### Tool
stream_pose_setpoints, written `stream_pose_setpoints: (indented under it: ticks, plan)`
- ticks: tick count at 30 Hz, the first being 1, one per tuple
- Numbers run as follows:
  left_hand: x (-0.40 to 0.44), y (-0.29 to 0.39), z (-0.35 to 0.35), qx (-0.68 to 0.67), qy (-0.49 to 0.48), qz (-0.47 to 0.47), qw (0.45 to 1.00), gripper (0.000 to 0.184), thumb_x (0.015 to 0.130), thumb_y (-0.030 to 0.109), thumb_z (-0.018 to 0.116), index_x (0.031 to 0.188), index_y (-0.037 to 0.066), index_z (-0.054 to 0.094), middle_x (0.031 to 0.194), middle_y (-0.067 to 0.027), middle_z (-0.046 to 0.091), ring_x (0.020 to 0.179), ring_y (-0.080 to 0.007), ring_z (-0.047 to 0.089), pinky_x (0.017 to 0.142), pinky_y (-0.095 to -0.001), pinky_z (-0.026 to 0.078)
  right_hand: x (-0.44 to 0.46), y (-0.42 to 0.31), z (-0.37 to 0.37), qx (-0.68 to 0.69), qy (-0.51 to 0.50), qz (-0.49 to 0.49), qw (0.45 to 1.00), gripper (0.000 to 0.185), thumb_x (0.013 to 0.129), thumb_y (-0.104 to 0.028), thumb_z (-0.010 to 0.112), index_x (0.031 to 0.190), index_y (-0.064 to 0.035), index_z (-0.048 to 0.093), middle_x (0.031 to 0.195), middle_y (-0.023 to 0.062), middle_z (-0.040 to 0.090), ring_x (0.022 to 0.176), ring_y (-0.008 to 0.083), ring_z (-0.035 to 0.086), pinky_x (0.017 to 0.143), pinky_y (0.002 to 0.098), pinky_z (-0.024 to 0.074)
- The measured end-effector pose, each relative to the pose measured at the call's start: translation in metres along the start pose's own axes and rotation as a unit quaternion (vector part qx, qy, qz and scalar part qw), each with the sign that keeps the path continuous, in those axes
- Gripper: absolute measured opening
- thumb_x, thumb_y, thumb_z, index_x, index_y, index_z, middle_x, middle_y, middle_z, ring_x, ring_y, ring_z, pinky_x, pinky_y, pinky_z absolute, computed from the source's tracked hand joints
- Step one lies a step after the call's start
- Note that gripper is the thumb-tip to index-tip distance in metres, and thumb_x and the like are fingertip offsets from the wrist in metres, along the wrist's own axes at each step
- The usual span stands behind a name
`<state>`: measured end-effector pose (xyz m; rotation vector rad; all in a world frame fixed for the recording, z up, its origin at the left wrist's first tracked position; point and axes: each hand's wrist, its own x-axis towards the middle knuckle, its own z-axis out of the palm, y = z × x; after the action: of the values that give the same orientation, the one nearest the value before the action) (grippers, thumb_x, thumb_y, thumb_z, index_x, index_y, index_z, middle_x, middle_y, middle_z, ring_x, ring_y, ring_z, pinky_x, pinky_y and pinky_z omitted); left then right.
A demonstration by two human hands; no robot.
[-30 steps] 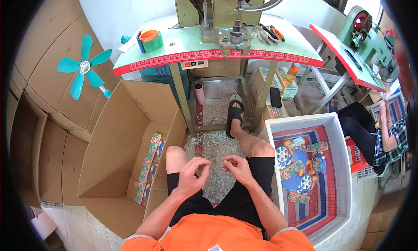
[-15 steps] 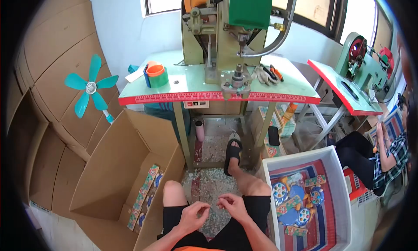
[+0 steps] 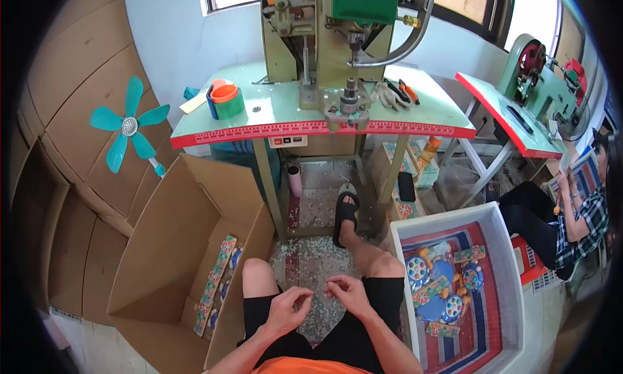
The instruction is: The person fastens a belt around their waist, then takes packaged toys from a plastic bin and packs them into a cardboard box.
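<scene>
My left hand [image 3: 289, 309] hovers over my lap, fingers curled in toward the thumb. Facing it across a small gap is my right hand [image 3: 349, 293], its thumb and fingertips drawn together. Anything between the fingertips of either hand is too small or hidden to make out. To the left of my knees stands an open cardboard box [image 3: 162, 244] with a long patterned card strip [image 3: 215, 286] and blue pieces inside. A white plastic bin [image 3: 513, 276] on my right holds several blue toy pieces [image 3: 443, 270] and patterned cards on a striped cloth.
Ahead, a green press machine [image 3: 350, 104] stands on a red-edged table [image 3: 272, 117] with gloves [image 3: 389, 96], pliers and colored cups [image 3: 225, 101]. A teal fan [image 3: 130, 126] is at left. A co-worker [image 3: 571, 218] sits far right beside another machine [image 3: 551, 82].
The view has tilted slightly downward, so the table and machine appear higher. Both hands stay over the lap with nearly the same finger pose.
</scene>
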<state>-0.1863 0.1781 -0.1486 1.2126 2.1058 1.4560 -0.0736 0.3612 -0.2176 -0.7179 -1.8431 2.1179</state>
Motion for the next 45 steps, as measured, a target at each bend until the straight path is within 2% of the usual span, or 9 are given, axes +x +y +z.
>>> stream_pose_setpoints:
  ticks: [15,23,27,30,45]
  plan:
    - [-0.011,-0.011,0.005,0.008,-0.019,0.012,1.0,0.014,0.09,0.005,0.068,0.104,0.003,0.069,0.088,-0.0083,0.068,0.074,-0.0166,0.07,0.062,-0.028,0.054,-0.001,-0.001,0.001,0.001,-0.011,-0.012,1.0,0.019,0.099,-0.009,0.063,0.113,0.0021,0.068,0.087,0.0072,0.073,0.077,0.0108,0.068,0.07,0.0253,0.0546]
    - [-0.02,-0.013,0.009,0.013,-0.046,-0.024,0.999,0.013,0.091,0.007,0.068,0.104,0.003,0.069,0.09,-0.0089,0.07,0.075,-0.0177,0.07,0.063,-0.0288,0.054,0.0,0.0,0.003,-0.007,-0.02,-0.01,1.0,0.019,0.099,-0.009,0.062,0.112,0.0021,0.068,0.088,0.0072,0.074,0.077,0.0109,0.068,0.07,0.0254,0.0545]
    - [-0.024,-0.018,0.008,0.011,-0.026,-0.031,0.999,0.014,0.092,0.009,0.068,0.104,0.002,0.069,0.089,-0.0088,0.069,0.075,-0.0177,0.07,0.064,-0.0289,0.055,0.003,0.004,0.005,-0.028,-0.028,-0.012,0.999,0.018,0.099,-0.009,0.062,0.112,0.0015,0.068,0.089,0.007,0.074,0.077,0.011,0.068,0.069,0.0254,0.0543]
    - [-0.015,-0.021,0.009,0.025,-0.055,-0.05,0.997,0.015,0.092,0.01,0.068,0.104,0.002,0.069,0.089,-0.0086,0.069,0.074,-0.0176,0.07,0.065,-0.0287,0.055,0.006,-0.001,0.008,-0.021,-0.022,-0.008,1.0,0.018,0.099,-0.009,0.062,0.113,0.0011,0.068,0.089,0.0069,0.074,0.077,0.011,0.068,0.069,0.0254,0.0542]
    - [-0.019,-0.033,0.022,0.009,-0.075,-0.059,0.995,0.016,0.092,0.012,0.069,0.105,0.002,0.069,0.088,-0.0095,0.069,0.074,-0.0178,0.07,0.066,-0.0291,0.055,-0.005,0.009,0.004,-0.013,-0.007,-0.008,1.0,0.018,0.099,-0.009,0.063,0.113,0.0011,0.068,0.088,0.0076,0.073,0.076,0.0111,0.068,0.068,0.0252,0.0538]
